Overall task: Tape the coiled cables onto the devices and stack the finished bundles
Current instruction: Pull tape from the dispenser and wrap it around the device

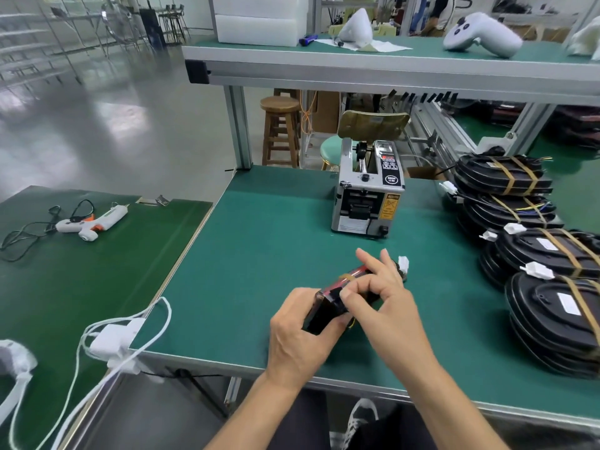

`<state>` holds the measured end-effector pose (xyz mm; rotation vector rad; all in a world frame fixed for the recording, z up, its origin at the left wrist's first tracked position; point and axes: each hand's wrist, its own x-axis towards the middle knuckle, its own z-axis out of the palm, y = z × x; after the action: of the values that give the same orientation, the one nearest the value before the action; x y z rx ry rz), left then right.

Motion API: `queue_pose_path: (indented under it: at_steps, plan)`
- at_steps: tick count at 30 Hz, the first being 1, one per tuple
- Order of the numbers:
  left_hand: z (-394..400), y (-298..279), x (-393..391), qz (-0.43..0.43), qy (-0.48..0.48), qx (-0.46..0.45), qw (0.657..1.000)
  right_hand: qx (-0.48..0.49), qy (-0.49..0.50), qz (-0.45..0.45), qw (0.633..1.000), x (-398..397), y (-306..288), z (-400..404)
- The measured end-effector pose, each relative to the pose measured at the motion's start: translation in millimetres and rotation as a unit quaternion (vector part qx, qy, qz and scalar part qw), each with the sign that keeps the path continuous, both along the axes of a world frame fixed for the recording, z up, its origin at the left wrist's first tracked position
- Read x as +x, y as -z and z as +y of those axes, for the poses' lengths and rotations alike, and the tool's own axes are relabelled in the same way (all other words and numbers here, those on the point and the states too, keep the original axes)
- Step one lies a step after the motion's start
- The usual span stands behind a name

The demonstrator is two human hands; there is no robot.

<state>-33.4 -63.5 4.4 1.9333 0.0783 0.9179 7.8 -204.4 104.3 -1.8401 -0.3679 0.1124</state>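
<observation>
A black device with a coiled cable stands on edge above the green mat, tilted toward me. My left hand grips its near end from below. My right hand lies over its top, thumb and forefinger pressing a strip of brown tape across the edge; the other fingers are spread. A white connector sticks out at the far end. Finished bundles, black and strapped with brown tape, are stacked at the right.
A grey tape dispenser stands behind the hands. On the left table lie a white glue gun and a white power adapter with cords. An upper shelf spans the bench. A wooden stool stands beyond.
</observation>
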Motion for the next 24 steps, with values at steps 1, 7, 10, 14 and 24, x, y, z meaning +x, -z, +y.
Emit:
queue_pose_path:
  at_steps: [1, 7, 10, 14, 24]
  plan:
    - [-0.2, -0.3, -0.3, -0.001, -0.001, 0.000, 1.000, 0.003, -0.002, 0.001, 1.000, -0.1, 0.4, -0.1]
    - [-0.6, 2.9, 0.7, -0.007, -0.001, 0.005, 1.000, -0.007, -0.025, 0.007, 1.000, 2.5, 1.2, -5.2]
    - [-1.6, 1.6, -0.1, -0.018, 0.004, 0.009, 1.000, -0.017, -0.023, 0.001, 1.000, 2.1, 1.3, -5.3]
    - [-0.9, 2.7, 0.1, -0.021, 0.004, 0.016, 1.000, -0.026, -0.027, -0.007, 0.999, 2.1, 3.3, -5.7]
    - [-1.2, 3.0, 0.9, -0.033, 0.005, 0.028, 0.999, -0.040, -0.036, -0.019, 0.998, 5.3, 6.8, -7.9]
